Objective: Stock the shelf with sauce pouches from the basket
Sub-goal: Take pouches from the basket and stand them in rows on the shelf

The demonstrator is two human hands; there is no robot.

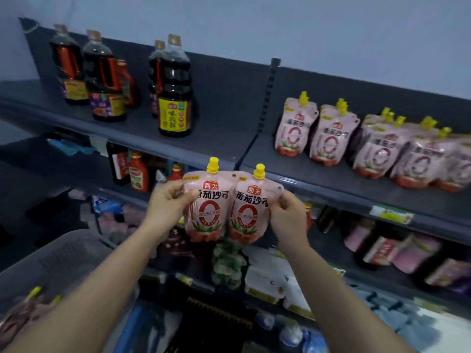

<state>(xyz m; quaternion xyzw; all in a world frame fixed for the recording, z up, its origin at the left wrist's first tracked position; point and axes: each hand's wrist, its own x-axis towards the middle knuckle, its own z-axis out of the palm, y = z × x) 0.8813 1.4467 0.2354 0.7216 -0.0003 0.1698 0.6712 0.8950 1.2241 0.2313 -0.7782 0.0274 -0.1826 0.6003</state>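
Two pink sauce pouches with yellow caps are held upright side by side in front of the top shelf's edge (331, 186). My left hand (169, 205) grips the left pouch (205, 207) by its left edge. The right pouch (251, 210) is pinched at its right edge by my right hand (286, 215). Several identical pouches (334, 138) stand in a row on the top shelf at the right. The grey basket (63, 261) sits at the lower left, with more pouches (28, 307) inside it.
Dark soy sauce bottles (174, 95) stand on the top shelf's left section, split from the pouch section by a slotted upright (267, 98). Bare shelf lies between the upright and the first pouch. Lower shelves hold ketchup bottles (139, 174) and mixed packets.
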